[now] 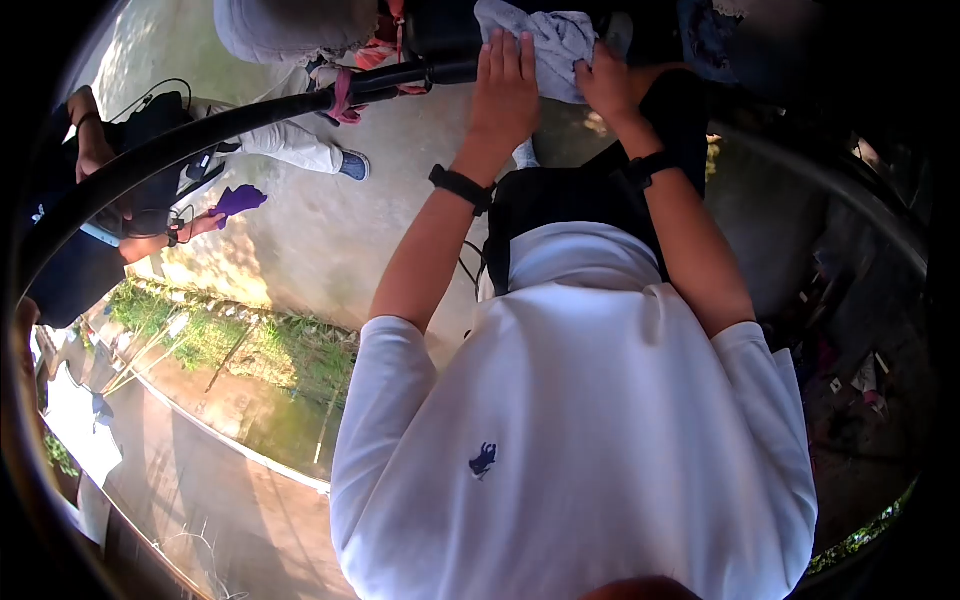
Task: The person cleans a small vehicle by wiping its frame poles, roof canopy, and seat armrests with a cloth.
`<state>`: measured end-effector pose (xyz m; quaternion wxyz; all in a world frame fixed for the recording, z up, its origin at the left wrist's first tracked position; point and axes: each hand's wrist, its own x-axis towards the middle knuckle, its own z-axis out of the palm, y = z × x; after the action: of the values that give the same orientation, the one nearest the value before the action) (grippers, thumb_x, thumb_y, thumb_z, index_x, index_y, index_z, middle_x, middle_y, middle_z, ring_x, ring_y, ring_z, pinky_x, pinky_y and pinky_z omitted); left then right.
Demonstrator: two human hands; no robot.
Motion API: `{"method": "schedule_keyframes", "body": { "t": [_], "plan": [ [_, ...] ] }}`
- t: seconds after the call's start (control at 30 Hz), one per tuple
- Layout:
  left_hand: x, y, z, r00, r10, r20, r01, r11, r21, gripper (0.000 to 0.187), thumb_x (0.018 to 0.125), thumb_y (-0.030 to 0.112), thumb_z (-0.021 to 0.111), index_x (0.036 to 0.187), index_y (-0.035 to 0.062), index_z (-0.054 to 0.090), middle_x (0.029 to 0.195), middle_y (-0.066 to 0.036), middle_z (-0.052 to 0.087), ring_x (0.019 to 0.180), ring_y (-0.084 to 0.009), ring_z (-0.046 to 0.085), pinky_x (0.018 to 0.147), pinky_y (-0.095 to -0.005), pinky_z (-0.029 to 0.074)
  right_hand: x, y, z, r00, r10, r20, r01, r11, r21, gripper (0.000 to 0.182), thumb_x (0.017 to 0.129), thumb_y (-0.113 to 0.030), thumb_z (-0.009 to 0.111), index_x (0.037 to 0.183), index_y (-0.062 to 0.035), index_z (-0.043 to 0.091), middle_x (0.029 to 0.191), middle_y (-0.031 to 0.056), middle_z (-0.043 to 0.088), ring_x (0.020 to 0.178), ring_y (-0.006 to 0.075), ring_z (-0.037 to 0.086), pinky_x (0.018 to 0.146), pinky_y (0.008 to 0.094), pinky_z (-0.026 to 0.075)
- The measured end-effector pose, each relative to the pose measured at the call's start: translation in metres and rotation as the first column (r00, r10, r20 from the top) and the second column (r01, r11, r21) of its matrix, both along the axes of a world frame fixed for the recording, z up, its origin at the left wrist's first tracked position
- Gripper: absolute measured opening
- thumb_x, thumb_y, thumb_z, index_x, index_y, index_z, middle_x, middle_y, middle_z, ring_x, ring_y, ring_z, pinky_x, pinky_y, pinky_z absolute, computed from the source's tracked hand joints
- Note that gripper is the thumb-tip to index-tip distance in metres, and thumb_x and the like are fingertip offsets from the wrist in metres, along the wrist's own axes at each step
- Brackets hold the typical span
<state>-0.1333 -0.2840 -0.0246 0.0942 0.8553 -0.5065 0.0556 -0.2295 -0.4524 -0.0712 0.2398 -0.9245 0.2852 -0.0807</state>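
Observation:
A light grey cloth [556,38], like a small towel, lies bunched at the top of the head view. My left hand [507,85] rests on its left side, fingers straight and lying flat. On the right edge of the cloth, my right hand [606,88] is closed, thumb pressed against the fabric and the other fingers partly hidden. A long black curved bar [250,115] runs close by my left hand and passes behind it. Both my wrists wear black bands.
To the left, a person in dark clothes holds a purple cloth [238,203]. A pink cloth strip [344,98] is wrapped around the bar. Another person's grey clothing [285,30] shows at the top. Scattered small items [868,385] lie on the floor at right.

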Motion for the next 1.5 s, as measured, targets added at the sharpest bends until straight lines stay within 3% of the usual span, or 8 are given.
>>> {"method": "schedule_keyframes", "body": {
  "t": [0.17,0.23,0.37,0.6,1.03,1.4,1.43,1.5],
  "plan": [
    [-0.027,-0.057,-0.011,0.995,-0.064,0.073,0.05,0.983,0.178,0.068,0.083,0.017,0.055,0.144,-0.0052,0.035,0.136,-0.028,0.046,0.13,-0.0426,0.041,0.115,-0.0501,0.025,-0.017,-0.006,-0.01,0.881,0.0,-0.474,0.126,0.964,0.233,0.047,0.086,-0.019,0.058,0.123,0.0082,0.051,0.111,0.0298,0.062,0.097,0.0405,0.065,0.079,0.0477,0.055],
    [-0.024,-0.055,-0.015,0.994,-0.081,0.074,0.073,0.992,0.103,0.067,0.084,0.016,0.056,0.144,-0.0049,0.036,0.134,-0.026,0.047,0.13,-0.041,0.042,0.114,-0.0508,0.025,-0.019,0.003,-0.016,0.91,-0.124,-0.396,0.394,0.559,0.73,0.051,0.09,-0.023,0.057,0.129,0.0081,0.046,0.12,0.0257,0.06,0.105,0.0347,0.065,0.084,0.0447,0.056],
    [-0.008,-0.022,-0.016,0.986,-0.065,0.154,0.064,0.998,0.008,0.071,0.081,0.021,0.063,0.142,-0.0035,0.037,0.128,-0.019,0.051,0.128,-0.0346,0.045,0.112,-0.0533,0.028,-0.018,0.038,0.043,0.935,-0.228,-0.27,0.285,0.035,0.958,0.06,0.091,-0.038,0.062,0.133,0.0022,0.047,0.135,0.0136,0.052,0.116,0.0262,0.059,0.094,0.0426,0.053],
    [0.056,0.07,0.029,0.989,0.14,-0.049,-0.127,0.971,0.204,0.076,0.076,0.026,0.068,0.139,-0.0058,0.039,0.133,-0.018,0.049,0.133,-0.0298,0.042,0.113,-0.0534,0.026,0.048,0.085,0.07,0.964,0.25,-0.087,-0.114,0.69,0.714,0.059,0.085,-0.046,0.066,0.116,0.0046,0.063,0.112,0.0213,0.067,0.104,0.0324,0.065,0.087,0.0377,0.051],
    [0.001,0.062,-0.004,0.988,0.123,-0.088,-0.14,0.964,-0.225,0.087,0.071,0.017,0.066,0.148,0.0002,0.028,0.152,-0.033,0.023,0.14,-0.0512,0.023,0.114,-0.0582,0.021,-0.012,0.091,0.056,0.961,0.278,-0.007,-0.218,0.768,0.602,0.041,0.081,-0.031,0.06,0.104,0.0018,0.067,0.101,0.0273,0.067,0.096,0.0451,0.063,0.085,0.0477,0.051],
    [-0.096,-0.05,-0.032,0.996,0.05,-0.072,-0.063,0.978,-0.2,0.063,0.09,0.023,0.049,0.148,0.0073,0.032,0.159,-0.015,0.022,0.148,-0.0318,0.019,0.118,-0.0492,0.016,-0.152,0.021,0.078,0.998,-0.048,-0.029,0.056,0.795,0.604,0.043,0.084,-0.037,0.062,0.084,0.0057,0.067,0.086,0.0282,0.066,0.085,0.0448,0.064,0.078,0.0475,0.052],
    [-0.11,-0.056,-0.037,0.999,0.0,0.033,0.006,0.982,-0.186,0.065,0.091,0.022,0.049,0.15,0.0052,0.027,0.15,-0.018,0.04,0.14,-0.0308,0.037,0.113,-0.0456,0.03,-0.164,0.016,0.076,0.999,-0.038,-0.023,0.044,0.795,0.604,0.043,0.084,-0.037,0.062,0.084,0.0057,0.067,0.086,0.0282,0.066,0.085,0.0448,0.064,0.078,0.0475,0.052],
    [-0.146,-0.075,-0.038,0.597,0.377,-0.708,-0.011,0.886,0.463,0.056,0.089,0.029,0.05,0.139,0.0032,0.045,0.135,-0.022,0.056,0.127,-0.0356,0.052,0.103,-0.0448,0.043,-0.197,0.004,0.074,0.999,-0.019,-0.034,0.034,0.853,0.521,0.049,0.088,-0.039,0.063,0.07,0.0062,0.061,0.069,0.0216,0.067,0.069,0.0345,0.069,0.066,0.0414,0.052]
  ]
}}
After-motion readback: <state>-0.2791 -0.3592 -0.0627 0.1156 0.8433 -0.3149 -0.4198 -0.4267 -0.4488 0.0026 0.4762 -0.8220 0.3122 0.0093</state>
